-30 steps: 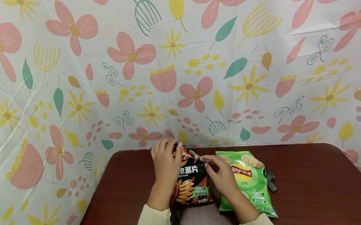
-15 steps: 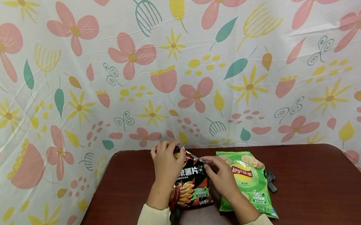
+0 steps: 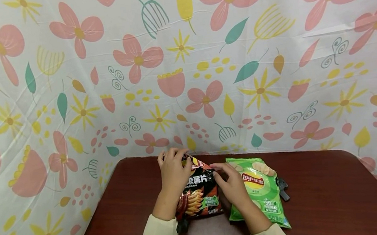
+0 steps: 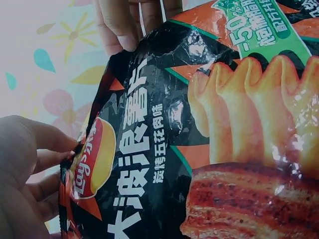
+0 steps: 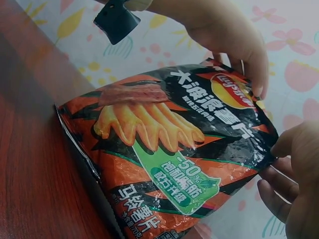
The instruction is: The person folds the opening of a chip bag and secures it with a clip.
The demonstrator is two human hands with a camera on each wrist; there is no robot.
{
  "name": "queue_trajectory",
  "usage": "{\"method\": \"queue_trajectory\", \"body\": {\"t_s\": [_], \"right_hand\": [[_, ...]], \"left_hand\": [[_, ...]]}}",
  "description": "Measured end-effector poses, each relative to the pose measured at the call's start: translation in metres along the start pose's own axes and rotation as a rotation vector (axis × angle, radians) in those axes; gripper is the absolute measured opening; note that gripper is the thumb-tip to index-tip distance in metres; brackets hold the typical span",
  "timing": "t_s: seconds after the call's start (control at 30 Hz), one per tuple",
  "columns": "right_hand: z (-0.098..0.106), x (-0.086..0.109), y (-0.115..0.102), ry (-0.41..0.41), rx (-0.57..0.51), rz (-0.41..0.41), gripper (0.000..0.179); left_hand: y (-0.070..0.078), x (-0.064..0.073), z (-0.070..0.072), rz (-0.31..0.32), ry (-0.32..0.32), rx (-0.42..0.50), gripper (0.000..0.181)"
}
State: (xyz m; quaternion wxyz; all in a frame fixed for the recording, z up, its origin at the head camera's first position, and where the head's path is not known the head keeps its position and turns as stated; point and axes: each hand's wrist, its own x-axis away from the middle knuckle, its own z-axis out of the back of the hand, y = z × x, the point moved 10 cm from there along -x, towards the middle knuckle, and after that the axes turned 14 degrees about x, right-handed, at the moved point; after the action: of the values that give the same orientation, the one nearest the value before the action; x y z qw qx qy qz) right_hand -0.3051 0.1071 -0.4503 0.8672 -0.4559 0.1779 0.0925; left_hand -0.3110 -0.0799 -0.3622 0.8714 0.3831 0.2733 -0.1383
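A black and orange Lay's potato chip bag stands tilted on the table, its printed front toward me. My left hand grips its upper left edge, thumb on the front and fingers behind. At the upper right corner, my right hand pinches the bag's edge between thumb and fingers. In the right wrist view the bag rests on its bottom seam and looks full. The left wrist view shows the bag's front close up, with both hands along the top edge. No tear can be made out.
A green Lay's chip bag lies flat just right of the right hand. Partly under its right edge is a small black object of unclear kind. The dark red tabletop ends against a flower-print cloth behind and at the left.
The left hand has shifted slightly down at the top edge. The bag's upper edge has changed shape, with more of the orange strip near the right hand showing. Both hands keep their hold.
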Motion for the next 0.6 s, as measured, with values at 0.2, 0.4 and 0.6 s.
{"method": "queue_trajectory", "body": {"t_s": [0.2, 0.4, 0.6], "right_hand": [[-0.0017, 0.0018, -0.0029, -0.034, -0.018, 0.007, 0.025], [-0.004, 0.0022, -0.0002, -0.038, 0.017, -0.015, 0.021], [-0.0038, 0.0016, 0.0003, -0.031, 0.03, -0.014, 0.011]], "left_hand": [[-0.0008, 0.0012, 0.0009, -0.002, 0.015, -0.01, 0.02], [-0.0019, 0.0027, 0.002, -0.001, 0.037, -0.014, 0.015], [0.0042, 0.0052, 0.0025, -0.045, 0.04, -0.033, 0.015]]}}
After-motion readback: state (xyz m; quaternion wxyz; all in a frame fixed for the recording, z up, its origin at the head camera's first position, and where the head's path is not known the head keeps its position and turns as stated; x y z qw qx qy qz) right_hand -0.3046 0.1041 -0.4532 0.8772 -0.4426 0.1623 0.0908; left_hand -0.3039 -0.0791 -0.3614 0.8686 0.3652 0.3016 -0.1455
